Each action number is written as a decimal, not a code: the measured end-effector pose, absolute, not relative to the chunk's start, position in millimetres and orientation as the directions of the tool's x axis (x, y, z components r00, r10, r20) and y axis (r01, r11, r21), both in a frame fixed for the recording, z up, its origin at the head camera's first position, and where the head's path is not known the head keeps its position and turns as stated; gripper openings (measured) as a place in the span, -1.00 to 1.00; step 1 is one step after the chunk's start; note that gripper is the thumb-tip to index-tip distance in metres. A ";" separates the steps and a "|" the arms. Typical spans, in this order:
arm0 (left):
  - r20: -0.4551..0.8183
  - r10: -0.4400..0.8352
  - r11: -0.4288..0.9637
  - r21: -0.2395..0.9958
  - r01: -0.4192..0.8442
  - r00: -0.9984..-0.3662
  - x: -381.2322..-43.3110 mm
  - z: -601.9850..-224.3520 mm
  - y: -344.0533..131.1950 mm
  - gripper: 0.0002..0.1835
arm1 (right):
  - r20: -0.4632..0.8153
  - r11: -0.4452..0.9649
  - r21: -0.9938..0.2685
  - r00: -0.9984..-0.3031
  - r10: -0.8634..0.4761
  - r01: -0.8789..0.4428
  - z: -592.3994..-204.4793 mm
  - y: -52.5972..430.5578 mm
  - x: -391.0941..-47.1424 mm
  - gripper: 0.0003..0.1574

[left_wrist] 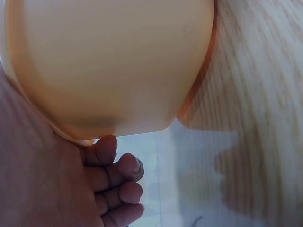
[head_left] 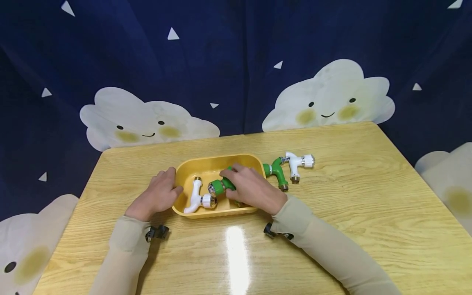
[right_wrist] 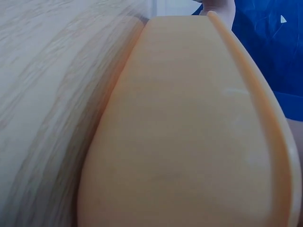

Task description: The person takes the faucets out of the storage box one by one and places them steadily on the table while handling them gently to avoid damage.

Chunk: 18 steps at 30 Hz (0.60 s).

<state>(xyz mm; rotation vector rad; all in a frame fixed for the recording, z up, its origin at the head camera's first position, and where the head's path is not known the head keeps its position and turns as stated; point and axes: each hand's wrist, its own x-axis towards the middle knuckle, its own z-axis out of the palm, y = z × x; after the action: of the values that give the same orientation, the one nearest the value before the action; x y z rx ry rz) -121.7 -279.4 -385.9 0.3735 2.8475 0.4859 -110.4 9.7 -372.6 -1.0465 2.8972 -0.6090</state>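
Note:
My left hand (head_left: pixel 156 194) grips the left end of a yellow plastic basin (head_left: pixel 217 213), its thumb over the rim. In the left wrist view, the curled fingers (left_wrist: pixel 128 165) show beside the basin wall (left_wrist: pixel 123 66). Inside the basin, my right hand (head_left: pixel 254 188) holds a green tap (head_left: pixel 217 187) from above, covering much of its body. A white tap (head_left: pixel 196 196) with a ribbed knob lies to the left of it in the basin. The right wrist view shows mostly the basin's outer side (right_wrist: pixel 180 118).
Just right of the basin, another green tap (head_left: pixel 279 174) and another white tap (head_left: pixel 295 164) lie on the wooden table (head_left: pixel 361 196). Behind the table hangs a dark blue curtain (head_left: pixel 228 61) with clouds on it.

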 end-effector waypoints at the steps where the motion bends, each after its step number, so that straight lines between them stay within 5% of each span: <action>1: -0.180 0.285 0.913 0.351 0.209 -0.942 -121.5 -385.9 -279.4 -0.80 | 0.130 0.702 -0.353 -0.775 -0.618 -0.619 -373.3 10.0 -110.4 -0.45; 18: -0.193 0.278 0.914 0.354 0.197 -0.941 -121.1 -386.4 -279.3 -0.81 | 0.125 0.696 -0.338 -0.763 -0.634 -0.634 -374.8 16.8 -107.6 -0.48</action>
<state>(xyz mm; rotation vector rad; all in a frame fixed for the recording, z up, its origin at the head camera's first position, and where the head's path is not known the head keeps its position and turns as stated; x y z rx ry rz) -121.1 -279.3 -386.4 0.3573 2.8361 0.4887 -107.6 16.8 -374.8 -1.0806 2.8919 -0.5751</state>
